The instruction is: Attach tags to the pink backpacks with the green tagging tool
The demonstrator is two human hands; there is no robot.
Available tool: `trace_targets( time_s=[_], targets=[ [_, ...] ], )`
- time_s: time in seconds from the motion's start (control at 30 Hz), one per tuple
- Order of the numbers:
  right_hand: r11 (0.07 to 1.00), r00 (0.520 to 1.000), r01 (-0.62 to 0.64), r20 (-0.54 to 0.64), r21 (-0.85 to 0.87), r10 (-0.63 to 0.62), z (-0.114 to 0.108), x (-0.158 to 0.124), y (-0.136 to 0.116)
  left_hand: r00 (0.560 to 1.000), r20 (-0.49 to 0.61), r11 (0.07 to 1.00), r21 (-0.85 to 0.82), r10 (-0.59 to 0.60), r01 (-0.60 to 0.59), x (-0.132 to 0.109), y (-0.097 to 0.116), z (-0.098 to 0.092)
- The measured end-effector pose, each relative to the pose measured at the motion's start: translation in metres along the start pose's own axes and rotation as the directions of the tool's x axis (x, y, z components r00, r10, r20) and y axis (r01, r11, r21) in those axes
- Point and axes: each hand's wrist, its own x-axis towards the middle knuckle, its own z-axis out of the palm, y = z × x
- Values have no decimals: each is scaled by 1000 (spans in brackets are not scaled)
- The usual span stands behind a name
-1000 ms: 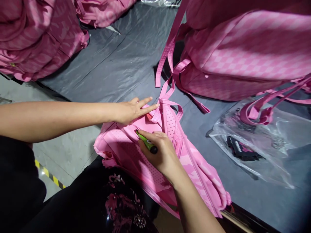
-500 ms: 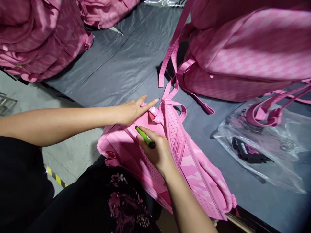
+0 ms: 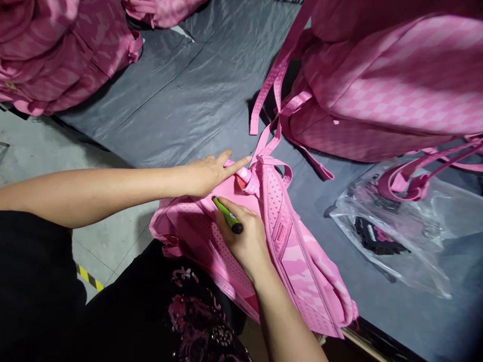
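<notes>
A pink camouflage backpack (image 3: 241, 251) lies at the table's near edge with its perforated shoulder strap (image 3: 274, 201) facing up. My left hand (image 3: 215, 175) rests flat on its top part, fingers spread, beside a folded strap end with a red patch (image 3: 243, 178). Just below, my right hand (image 3: 245, 231) is closed around a short green marker (image 3: 227, 213) with black ends. One end points up and left at the pink fabric near my left hand. Whether it touches the cloth I cannot tell.
A large pink checked backpack (image 3: 392, 90) lies at the right with loose straps towards me. A clear plastic bag (image 3: 418, 256) with black tags is below it. More pink backpacks (image 3: 64, 55) stand at the left on the grey-covered table (image 3: 181, 95).
The view has shifted slightly. My left hand stays on the backpack, and my right hand keeps hold of the marker in nearly the same spot.
</notes>
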Motion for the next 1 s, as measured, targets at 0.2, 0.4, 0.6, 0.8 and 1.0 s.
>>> trace_targets(
  time_s=[0.2, 0.4, 0.6, 0.8, 1.0],
  targets=[
    [999, 999, -47, -29, -21, 46, 6, 2, -5, 999, -38, 1000, -23, -5, 4, 0, 1, 2],
    [992, 997, -72, -40, -100, 68, -4, -7, -7, 999, -50, 1000, -20, 7, -8, -1, -2, 6],
    [997, 995, -81, -53, 15, 82, 2, -8, -2, 999, -46, 1000, 4, -2, 2, -2, 0, 5],
    [997, 996, -49, -69, 53, 53, 11, -2, 1, 998, -66, 999, 29, 20, -18, -2, -2, 8],
    [996, 998, -66, -8, 58, 67, 6, 0, -2, 997, -75, 1000, 11, 18, -17, -1, -4, 11]
  ],
)
